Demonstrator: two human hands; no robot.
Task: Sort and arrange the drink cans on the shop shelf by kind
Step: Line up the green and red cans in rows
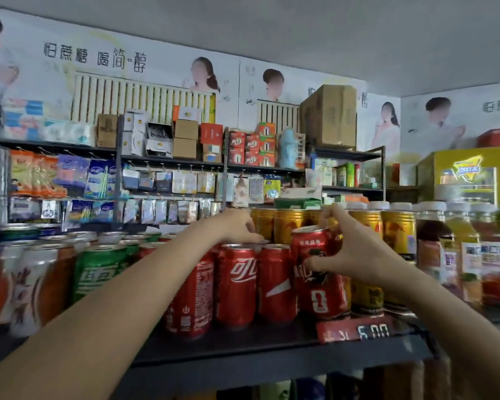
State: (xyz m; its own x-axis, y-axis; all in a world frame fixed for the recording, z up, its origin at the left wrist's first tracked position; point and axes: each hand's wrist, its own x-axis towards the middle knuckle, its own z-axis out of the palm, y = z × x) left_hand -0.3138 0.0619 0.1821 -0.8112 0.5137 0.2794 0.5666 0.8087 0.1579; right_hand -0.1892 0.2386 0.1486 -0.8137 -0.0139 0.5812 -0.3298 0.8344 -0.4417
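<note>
The right hand [355, 255] grips a tilted red can [319, 269], thumb and fingers curled around it, just right of the cola row [237, 284], evidently joining like cans. The left hand [237, 226] rests fingertips on that row's tops, likely steadying.

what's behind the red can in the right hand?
Gold cans stand directly behind the red can that the right hand grips, with white-capped bottles further right. The can and hand hide the gold cans' lower parts, so how many rows deep they go is unclear.
</note>
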